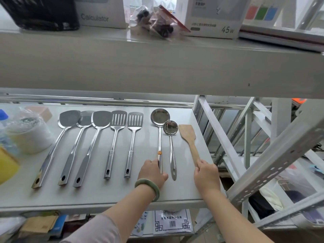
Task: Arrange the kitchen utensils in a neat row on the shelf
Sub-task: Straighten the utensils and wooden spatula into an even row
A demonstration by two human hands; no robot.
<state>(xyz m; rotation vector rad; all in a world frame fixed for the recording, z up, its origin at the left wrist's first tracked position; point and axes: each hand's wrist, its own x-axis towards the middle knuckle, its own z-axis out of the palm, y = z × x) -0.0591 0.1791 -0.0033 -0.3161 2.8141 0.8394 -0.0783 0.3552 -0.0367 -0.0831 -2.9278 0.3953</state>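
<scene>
Several steel utensils lie side by side on the pale shelf (98, 195), heads to the back. From the left come three solid turners (68, 118), two slotted turners (135, 120), a large ladle (159, 117), a small ladle (171, 128) and a wooden spatula (187, 133). My left hand (151, 172), a green bangle on its wrist, grips the large ladle's handle below its orange ring. At the right end of the row my right hand (206, 176) holds the wooden spatula's handle end.
Plastic-wrapped containers (28, 132) and a yellow object (7, 165) crowd the shelf's left end. The upper shelf (157, 67) hangs low overhead, carrying boxes. A white metal rack frame (273, 163) stands close on the right. The shelf's right edge runs just beyond the spatula.
</scene>
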